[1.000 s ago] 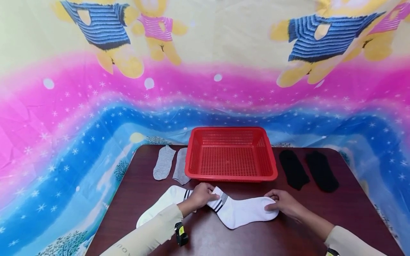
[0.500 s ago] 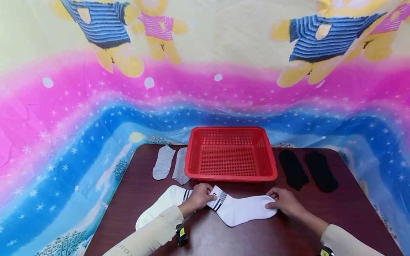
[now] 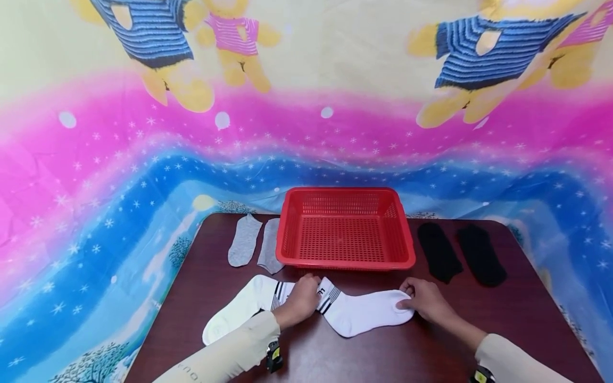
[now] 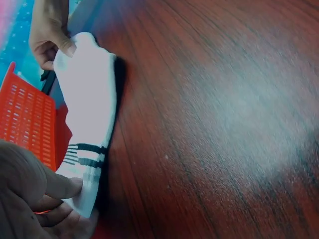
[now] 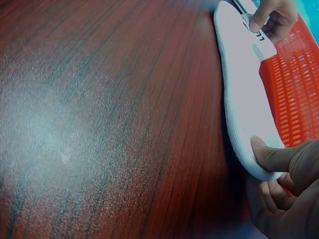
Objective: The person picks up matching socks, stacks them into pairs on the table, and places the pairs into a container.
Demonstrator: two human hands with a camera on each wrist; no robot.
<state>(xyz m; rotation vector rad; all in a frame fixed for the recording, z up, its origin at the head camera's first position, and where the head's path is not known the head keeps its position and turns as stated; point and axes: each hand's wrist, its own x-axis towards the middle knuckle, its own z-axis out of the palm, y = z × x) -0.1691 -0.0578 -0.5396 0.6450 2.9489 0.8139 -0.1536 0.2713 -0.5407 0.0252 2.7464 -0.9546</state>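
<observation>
A white crew sock with dark bands and lettering at its cuff stretches between both hands, in front of the basket. My left hand pinches the cuff end; in the left wrist view the thumb lies on top, fingers underneath. At the toe end, my right hand grips the sock, its thumb on top in the right wrist view. A second white banded sock lies to the left, partly covered by the left forearm and hand.
Behind the white socks stands a red perforated basket. Two grey socks, one light and one darker, lie left of it. Two black socks lie to its right. A patterned cloth hangs behind the dark table.
My left hand has shifted slightly left along the cuff, so more lettering shows. The right hand keeps the toe end, which has moved slightly left and up in view.
</observation>
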